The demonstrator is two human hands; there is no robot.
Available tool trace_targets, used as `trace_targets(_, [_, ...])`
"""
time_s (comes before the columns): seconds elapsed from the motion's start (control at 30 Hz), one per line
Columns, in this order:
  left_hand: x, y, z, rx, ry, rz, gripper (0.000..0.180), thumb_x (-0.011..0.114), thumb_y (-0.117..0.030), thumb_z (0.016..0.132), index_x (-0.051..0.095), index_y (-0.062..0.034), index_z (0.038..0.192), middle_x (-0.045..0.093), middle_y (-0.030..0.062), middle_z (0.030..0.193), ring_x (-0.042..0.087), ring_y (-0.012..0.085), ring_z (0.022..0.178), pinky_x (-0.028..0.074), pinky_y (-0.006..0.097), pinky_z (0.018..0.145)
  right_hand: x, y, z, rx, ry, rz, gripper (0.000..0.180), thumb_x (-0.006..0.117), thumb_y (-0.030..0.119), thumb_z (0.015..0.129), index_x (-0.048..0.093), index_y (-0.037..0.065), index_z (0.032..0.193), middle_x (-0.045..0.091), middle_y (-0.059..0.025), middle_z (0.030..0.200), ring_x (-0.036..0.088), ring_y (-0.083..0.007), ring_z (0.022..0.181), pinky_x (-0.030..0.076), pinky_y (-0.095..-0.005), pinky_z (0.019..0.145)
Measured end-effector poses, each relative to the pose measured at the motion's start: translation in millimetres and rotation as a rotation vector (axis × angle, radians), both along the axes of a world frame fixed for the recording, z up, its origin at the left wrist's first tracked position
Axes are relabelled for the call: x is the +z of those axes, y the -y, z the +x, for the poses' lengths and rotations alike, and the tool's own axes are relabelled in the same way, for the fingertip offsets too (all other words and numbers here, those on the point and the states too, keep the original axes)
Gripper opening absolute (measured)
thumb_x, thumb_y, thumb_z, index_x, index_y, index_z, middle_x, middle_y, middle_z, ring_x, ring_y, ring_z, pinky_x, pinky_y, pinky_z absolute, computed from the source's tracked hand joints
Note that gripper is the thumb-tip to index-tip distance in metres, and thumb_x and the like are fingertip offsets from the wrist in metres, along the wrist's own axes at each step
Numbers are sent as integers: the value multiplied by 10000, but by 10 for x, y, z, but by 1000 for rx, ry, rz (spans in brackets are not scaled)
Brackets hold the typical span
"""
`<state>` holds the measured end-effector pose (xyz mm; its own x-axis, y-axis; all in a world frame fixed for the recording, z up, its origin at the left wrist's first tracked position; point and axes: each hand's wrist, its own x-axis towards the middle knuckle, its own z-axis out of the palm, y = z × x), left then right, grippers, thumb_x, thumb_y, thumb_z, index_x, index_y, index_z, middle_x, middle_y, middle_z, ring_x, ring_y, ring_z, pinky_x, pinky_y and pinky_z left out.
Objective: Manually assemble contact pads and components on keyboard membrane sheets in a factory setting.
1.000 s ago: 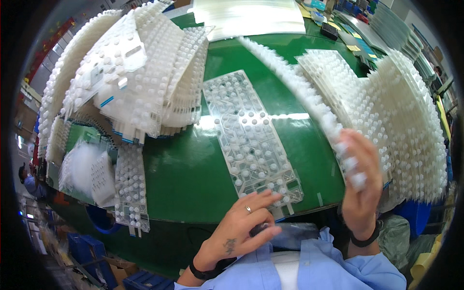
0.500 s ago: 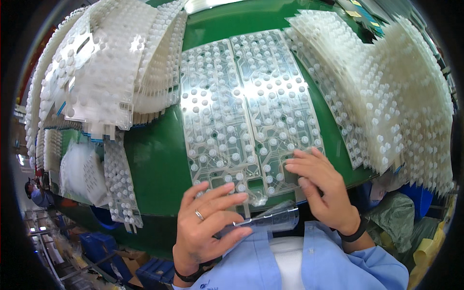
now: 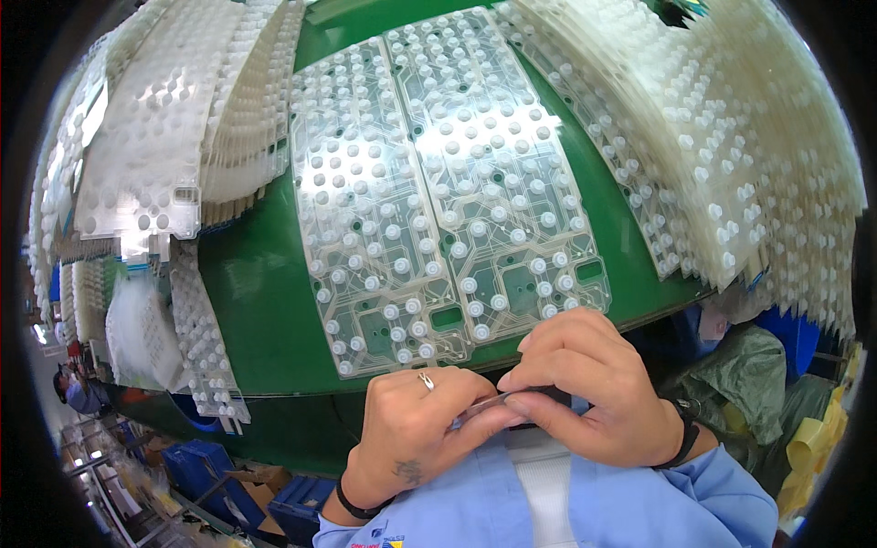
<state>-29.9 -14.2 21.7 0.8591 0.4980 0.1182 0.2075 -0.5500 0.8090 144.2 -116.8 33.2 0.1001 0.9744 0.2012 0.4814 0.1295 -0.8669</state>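
Observation:
Two clear keyboard membrane sheets with white rubber domes and printed traces lie side by side on the green table: the left sheet point(image 3: 370, 219) and the right sheet point(image 3: 498, 183). Just in front of the table edge, close to my body, both hands come together. My left hand point(image 3: 425, 420), with a ring on one finger, is closed on a thin piece of clear plastic film point(image 3: 477, 406). My right hand point(image 3: 594, 393) pinches the same film at its other side, thumb against fingers. Most of the film is hidden by the fingers.
Tall fanned stacks of domed membranes stand at the left point(image 3: 146, 119) and the right point(image 3: 731, 164). A smaller membrane stack point(image 3: 206, 338) hangs over the front left table edge. Blue bins point(image 3: 206, 475) and green plastic bags point(image 3: 735, 388) lie below the table.
Both hands have drawn together and closed on the clear film; the right hand has left the right sheet. The whole scene has shifted slightly left and up in view.

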Motion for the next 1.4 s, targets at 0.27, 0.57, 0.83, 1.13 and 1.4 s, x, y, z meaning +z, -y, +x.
trace_targets(0.27, [-77, 73, 189, -45, 59, 70, 281, 801, -296, 713, 616, -85, 705, 547, 26, 560, 560, 188, 469, 420, 306, 433, -54, 166, 61, -88, -118, -60, 168, 749, 52, 724, 685, 84, 875, 613, -49, 849, 587, -238, 845, 423, -349, 756])
trace_targets(0.57, [1, -69, 289, -119, 12, 72, 328, 821, -321, 658, 611, -72, 699, 631, 51, 686, 622, 231, 613, 460, 314, 529, -18, 352, 397, -349, -328, 34, 133, 672, -31, 796, 645, 39, 906, 617, -114, 991, 591, -229, 938, 448, -329, 878])
trace_targets(0.83, [-141, -198, 254, -254, -123, 211, 364, 763, -419, 695, 582, -106, 660, 674, 81, 1171, 548, 326, 1193, 370, 444, 936, -275, 235, 472, -550, -288, -161, 65, 640, -7, 852, 631, 1, 916, 625, -49, 849, 578, -90, 699, 443, -217, 600])
trace_targets(1.13, [-180, -216, 223, -262, -103, 230, 289, 790, -356, 697, 581, -157, 687, 683, -9, 1152, 590, 210, 1117, 395, 332, 791, -195, -22, 467, -544, -82, -260, 40, 636, -6, 840, 630, 8, 877, 589, -19, 768, 495, -44, 589, 348, -199, 498])
trace_targets(1.4, [-223, -223, 223, -265, -89, 246, 352, 769, -433, 697, 577, -142, 646, 709, 20, 1072, 610, 253, 1058, 396, 374, 783, -209, -44, 485, -547, -32, -342, 60, 636, -7, 812, 621, 25, 861, 613, -64, 760, 514, -112, 502, 394, -248, 484])
